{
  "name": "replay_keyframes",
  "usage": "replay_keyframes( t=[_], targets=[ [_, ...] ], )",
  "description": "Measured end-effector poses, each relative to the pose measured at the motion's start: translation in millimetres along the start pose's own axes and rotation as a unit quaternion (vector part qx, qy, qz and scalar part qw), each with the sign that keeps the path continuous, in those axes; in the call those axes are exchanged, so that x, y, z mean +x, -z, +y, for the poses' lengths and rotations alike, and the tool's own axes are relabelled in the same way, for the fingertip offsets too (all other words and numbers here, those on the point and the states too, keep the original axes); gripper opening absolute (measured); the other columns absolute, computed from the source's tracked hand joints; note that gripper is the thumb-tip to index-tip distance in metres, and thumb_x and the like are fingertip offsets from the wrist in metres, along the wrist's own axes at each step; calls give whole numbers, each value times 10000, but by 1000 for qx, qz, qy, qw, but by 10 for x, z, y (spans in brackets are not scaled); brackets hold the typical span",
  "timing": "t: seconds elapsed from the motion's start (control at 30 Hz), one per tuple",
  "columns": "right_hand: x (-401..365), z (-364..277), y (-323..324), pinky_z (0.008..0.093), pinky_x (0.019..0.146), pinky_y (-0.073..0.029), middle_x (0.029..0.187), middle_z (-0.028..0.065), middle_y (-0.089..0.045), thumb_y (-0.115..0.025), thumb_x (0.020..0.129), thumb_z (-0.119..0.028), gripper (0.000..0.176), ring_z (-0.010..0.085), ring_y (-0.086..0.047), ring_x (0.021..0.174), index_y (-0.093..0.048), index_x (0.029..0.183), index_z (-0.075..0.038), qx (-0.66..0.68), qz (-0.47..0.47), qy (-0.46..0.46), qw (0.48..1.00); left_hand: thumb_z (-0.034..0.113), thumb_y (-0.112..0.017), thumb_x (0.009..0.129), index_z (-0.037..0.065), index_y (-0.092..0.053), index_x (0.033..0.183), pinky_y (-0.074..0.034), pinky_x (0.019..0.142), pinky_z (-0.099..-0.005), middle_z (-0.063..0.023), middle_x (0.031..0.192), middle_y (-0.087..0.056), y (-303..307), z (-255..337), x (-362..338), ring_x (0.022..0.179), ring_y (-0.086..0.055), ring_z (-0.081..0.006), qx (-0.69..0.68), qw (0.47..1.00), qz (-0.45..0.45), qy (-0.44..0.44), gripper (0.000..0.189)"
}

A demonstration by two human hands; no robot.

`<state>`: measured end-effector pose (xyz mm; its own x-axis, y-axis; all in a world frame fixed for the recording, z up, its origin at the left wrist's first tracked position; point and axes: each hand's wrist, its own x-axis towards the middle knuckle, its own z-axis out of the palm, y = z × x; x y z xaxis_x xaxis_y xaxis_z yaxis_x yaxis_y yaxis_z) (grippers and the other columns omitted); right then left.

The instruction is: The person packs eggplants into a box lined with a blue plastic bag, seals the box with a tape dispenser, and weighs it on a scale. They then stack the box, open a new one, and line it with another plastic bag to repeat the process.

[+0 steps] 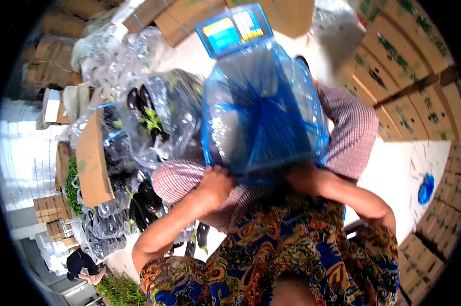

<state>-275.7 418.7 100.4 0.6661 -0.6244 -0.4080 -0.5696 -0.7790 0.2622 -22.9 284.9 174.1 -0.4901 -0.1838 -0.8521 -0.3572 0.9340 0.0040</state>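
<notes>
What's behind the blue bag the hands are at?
A checked shirt shows at both sides of the blue bag, and a blue panel with labels shows above it. The bag covers the rest of that person.

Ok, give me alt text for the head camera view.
The left hand and right hand hold a see-through blue plastic bag at its lower edge, a blue scale beyond it. Bags of aubergines lie to the left, cardboard boxes around.
</notes>
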Motion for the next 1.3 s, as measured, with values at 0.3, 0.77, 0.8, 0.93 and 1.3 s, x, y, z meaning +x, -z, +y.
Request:
replay_keyframes(
  t=[0.3, 0.77, 0.8, 0.93, 1.3],
  targets=[
    [250, -457, -1530, 340, 429, -362, 551, 10, -374, -402, 943, -296, 365, 168, -378, 460, -392, 612, -142, -407, -93, 8, 909, 568, -366, 948, 310, -504, 1365, -263, 1009, -422, -49, 1391, -489, -349, -20, 456, 1321, -332, -259, -45, 974, 193, 113, 509],
    [-656, 377, 731, 333, 559, -561, 889, 160, -678, -502, 873, -34, 179, 238, -671, 719, -662, 952, -28, 467, 268, -142, 831, 392, -613, 850, 41, -658, 1103, -489, 857, -393, -195, 1024, -663, 341, -1228, 12, 975, -623, -320, -264, 960, 96, -17, 435],
    [-672, 399, 693, 353, 577, -565, 844, 164, -677, -504, 866, -35, 163, 250, -673, 737, -657, 922, -19, 509, 187, -248, 803, 425, -611, 849, 79, -636, 1178, -439, 938, -406, -186, 1113, -639, 346, -1258, 78, 1090, -561, -329, -240, 969, 59, -5, 478],
    [-691, 625, 679, 375, 589, -529, 684, 153, -611, -577, 890, -118, 161, 288, -628, 629, -603, 788, 4, 494, 83, -328, 801, 415, -585, 848, 47, -606, 1202, -451, 926, -395, -201, 1132, -626, 481, -1427, 344, 1070, -585, -340, -266, 961, 3, -70, 511],
    [226, 1504, 830, 456, 795, -508, 987, 196, -651, -552, 907, -216, 249, 379, -620, 926, -605, 1047, -17, 555, 119, -214, 795, 293, -685, 848, -16, -496, 1259, -526, 792, -365, -150, 1061, -641, 107, -1512, 969, 960, -616, -262, -740, 666, 93, 3, 547]
  ],
)
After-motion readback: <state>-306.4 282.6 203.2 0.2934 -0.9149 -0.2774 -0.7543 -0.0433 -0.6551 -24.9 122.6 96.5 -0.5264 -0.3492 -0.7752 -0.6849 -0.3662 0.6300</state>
